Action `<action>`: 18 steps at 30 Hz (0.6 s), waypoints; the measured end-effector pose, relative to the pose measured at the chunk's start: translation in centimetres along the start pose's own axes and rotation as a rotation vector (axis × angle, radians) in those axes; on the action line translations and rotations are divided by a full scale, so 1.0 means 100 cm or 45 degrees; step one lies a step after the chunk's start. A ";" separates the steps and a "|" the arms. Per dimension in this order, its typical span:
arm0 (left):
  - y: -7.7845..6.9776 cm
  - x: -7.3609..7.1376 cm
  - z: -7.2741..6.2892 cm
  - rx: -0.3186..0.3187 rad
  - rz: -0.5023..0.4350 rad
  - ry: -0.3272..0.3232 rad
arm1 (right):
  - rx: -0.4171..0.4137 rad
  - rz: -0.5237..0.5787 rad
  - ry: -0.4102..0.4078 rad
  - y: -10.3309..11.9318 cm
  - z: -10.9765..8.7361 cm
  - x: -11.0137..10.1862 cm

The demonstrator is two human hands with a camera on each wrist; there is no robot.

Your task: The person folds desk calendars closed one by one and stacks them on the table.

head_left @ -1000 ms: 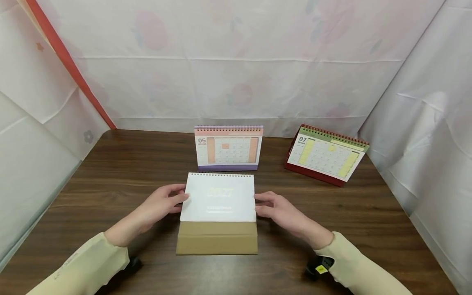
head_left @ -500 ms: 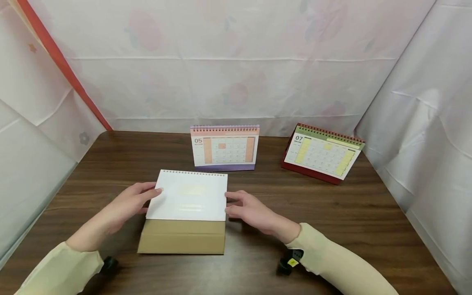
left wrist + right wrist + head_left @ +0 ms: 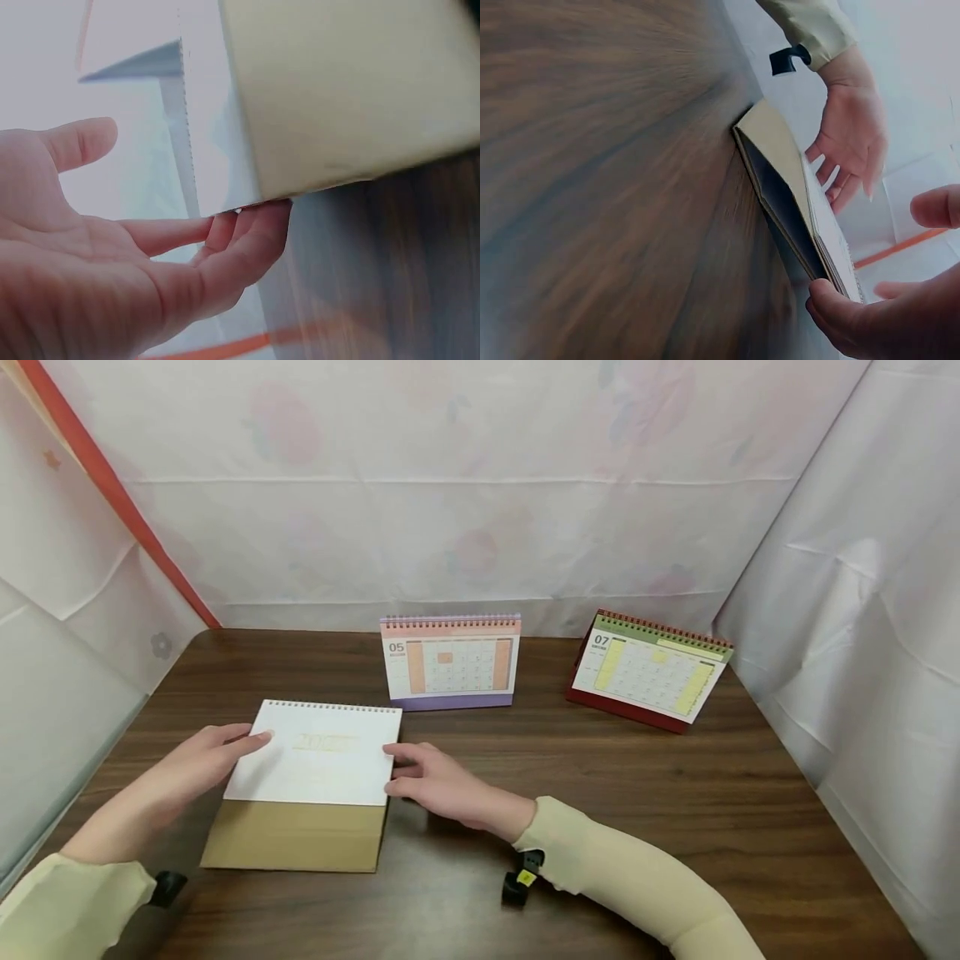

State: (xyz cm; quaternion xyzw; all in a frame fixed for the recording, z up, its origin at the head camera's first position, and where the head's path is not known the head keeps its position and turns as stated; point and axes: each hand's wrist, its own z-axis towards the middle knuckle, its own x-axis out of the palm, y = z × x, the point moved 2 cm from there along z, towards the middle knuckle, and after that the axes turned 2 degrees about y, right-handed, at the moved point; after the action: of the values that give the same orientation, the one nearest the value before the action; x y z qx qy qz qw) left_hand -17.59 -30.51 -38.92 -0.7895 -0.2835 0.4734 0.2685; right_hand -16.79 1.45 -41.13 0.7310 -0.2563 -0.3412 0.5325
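A desk calendar with a white cover and tan base (image 3: 315, 764) leans back at the table's left-front area. My left hand (image 3: 195, 760) touches its left edge, its thumb over the cover in the head view. In the left wrist view, the fingers (image 3: 255, 240) meet the calendar's side while the thumb stands apart. At the opposite edge, my right hand (image 3: 442, 781) has its fingertips against the side. The right wrist view shows the hollow beneath the folded base (image 3: 769, 135), and the right thumb raised off it.
Behind stands a purple-based calendar (image 3: 452, 664) showing 05. To its right, a red-based calendar (image 3: 651, 668) showing 07 sits at an angle. White patterned cloth (image 3: 450, 485) hangs behind the dark wooden table (image 3: 637, 802).
Both hands have moved left together, taking the white-covered desk calendar from in front of the purple one toward the table's left side. The head view has shifted slightly.
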 end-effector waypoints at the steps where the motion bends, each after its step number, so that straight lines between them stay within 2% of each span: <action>1: 0.003 -0.004 0.001 -0.010 -0.005 0.004 | -0.010 -0.010 0.006 0.002 0.003 0.003; 9: 0.027 -0.025 0.001 -0.065 -0.011 -0.009 | -0.056 -0.005 0.037 0.010 0.030 0.023; 18: 0.036 -0.033 0.001 -0.098 -0.024 -0.043 | -0.058 0.052 0.020 0.013 0.047 0.034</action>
State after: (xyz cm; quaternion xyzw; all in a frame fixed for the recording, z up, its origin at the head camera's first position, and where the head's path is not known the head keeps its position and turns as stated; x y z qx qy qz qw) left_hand -18.24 -35.30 -39.51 -0.7886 -0.3133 0.4729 0.2374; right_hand -18.26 -4.25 -41.58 0.7160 -0.2594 -0.3302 0.5578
